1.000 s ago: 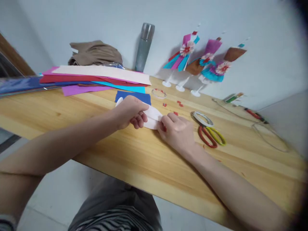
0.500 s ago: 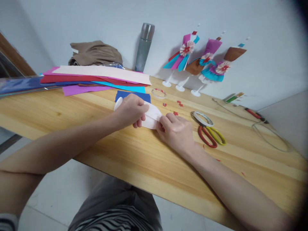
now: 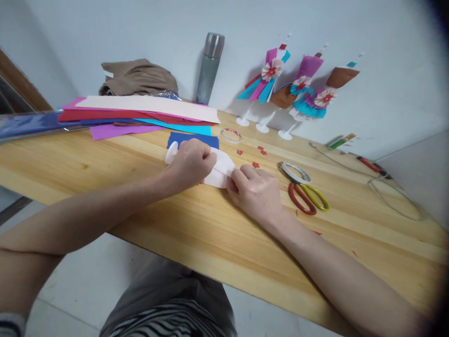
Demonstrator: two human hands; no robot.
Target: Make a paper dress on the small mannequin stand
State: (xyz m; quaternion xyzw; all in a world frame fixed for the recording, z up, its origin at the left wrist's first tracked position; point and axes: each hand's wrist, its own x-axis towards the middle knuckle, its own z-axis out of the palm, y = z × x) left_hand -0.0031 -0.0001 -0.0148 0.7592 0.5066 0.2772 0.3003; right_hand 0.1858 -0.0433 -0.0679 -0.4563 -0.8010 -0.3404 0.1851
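A pale, almost white piece of paper (image 3: 219, 171) is stretched between my two hands just above the wooden table. My left hand (image 3: 191, 164) is closed around its left part, thumb on top. Beyond the back of that hand pokes a white round base (image 3: 171, 152), like those of the standing paper figures; whatever joins it to the paper is hidden in the fist. With bent fingers, my right hand (image 3: 253, 189) pinches the paper's right end. A folded piece of blue paper (image 3: 175, 139) lies behind my left hand.
Scissors (image 3: 303, 199) and a tape roll (image 3: 297, 172) lie right of my right hand, small red paper flowers (image 3: 261, 150) ahead. Coloured paper strips (image 3: 147, 106) are stacked at back left, near a thermos (image 3: 210, 70). Three paper-dressed figures (image 3: 271, 75) stand by the wall.
My left hand has turned slightly and its lower fingers have curled out of sight under the paper. More of the white base shows at its left. The right hand has barely moved.
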